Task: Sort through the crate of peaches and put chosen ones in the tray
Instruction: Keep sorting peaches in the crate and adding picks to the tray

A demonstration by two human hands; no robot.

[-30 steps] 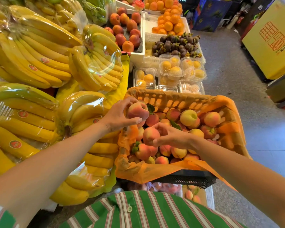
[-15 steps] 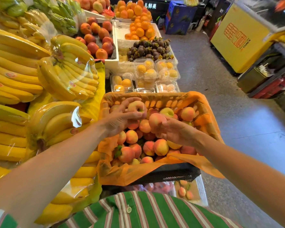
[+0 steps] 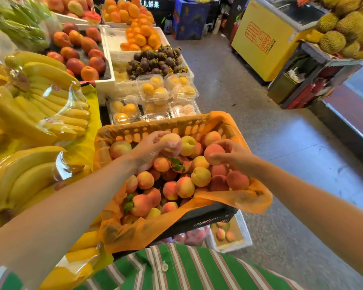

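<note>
A black crate (image 3: 205,218) lined with orange plastic (image 3: 247,199) holds several pink-yellow peaches (image 3: 184,186). My left hand (image 3: 149,149) grips a pale peach (image 3: 170,141) above the crate's far left. My right hand (image 3: 233,156) holds a redder peach (image 3: 213,151) over the crate's right side. Below the crate, on the floor at the right, a white foam tray (image 3: 244,233) shows three peaches (image 3: 220,234) on brown paper, partly hidden by the crate.
Wrapped banana bunches (image 3: 36,114) fill the stall to the left. Clear clamshell boxes of fruit (image 3: 155,91), mangosteens (image 3: 153,61), oranges (image 3: 138,32) and nectarines (image 3: 80,51) lie beyond the crate. A yellow freezer (image 3: 266,40) and durians (image 3: 344,28) stand across the grey aisle floor (image 3: 260,126).
Both hands have lifted their peaches higher and moved apart, the right hand going rightward. The camera has tilted up and turned right, showing more of the aisle.
</note>
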